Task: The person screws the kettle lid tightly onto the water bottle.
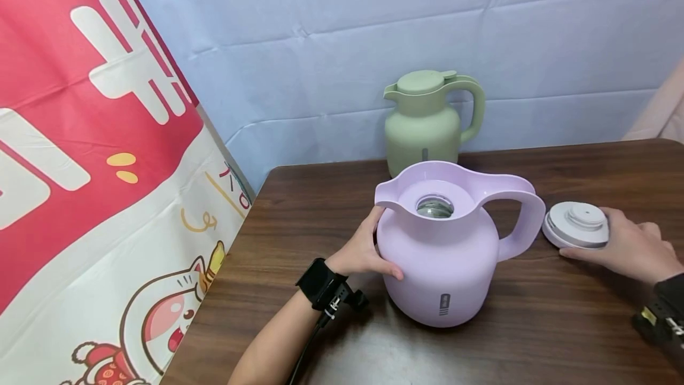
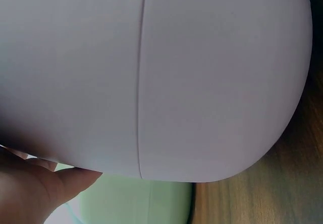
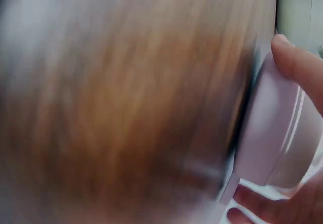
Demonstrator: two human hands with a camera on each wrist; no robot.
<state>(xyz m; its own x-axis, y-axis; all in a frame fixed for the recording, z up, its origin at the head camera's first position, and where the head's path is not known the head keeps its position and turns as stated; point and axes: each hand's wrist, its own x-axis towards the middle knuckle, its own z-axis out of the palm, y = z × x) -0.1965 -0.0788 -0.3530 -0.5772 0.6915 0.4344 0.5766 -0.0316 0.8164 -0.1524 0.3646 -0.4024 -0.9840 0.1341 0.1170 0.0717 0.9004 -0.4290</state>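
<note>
A lilac vacuum jug (image 1: 440,266) stands upright on the table, its mouth uncovered and its handle pointing right. My left hand (image 1: 369,248) grips the jug's left side, thumb at the front and fingers behind. In the left wrist view the jug body (image 2: 217,82) fills most of the picture, with part of the left hand (image 2: 30,188) at its edge. Right of the handle, my right hand (image 1: 636,242) holds the jug's lid (image 1: 579,224) between thumb and fingers, its stepped pale inner side facing up. The right wrist view shows the lid (image 3: 267,123) close over the table.
Behind the lilac jug stands a green jug (image 1: 422,129) with its lid on. The dark wooden table (image 1: 299,218) ends at a pale blue cloth backdrop (image 1: 320,76). A printed red and white banner (image 1: 133,195) hangs along the left side.
</note>
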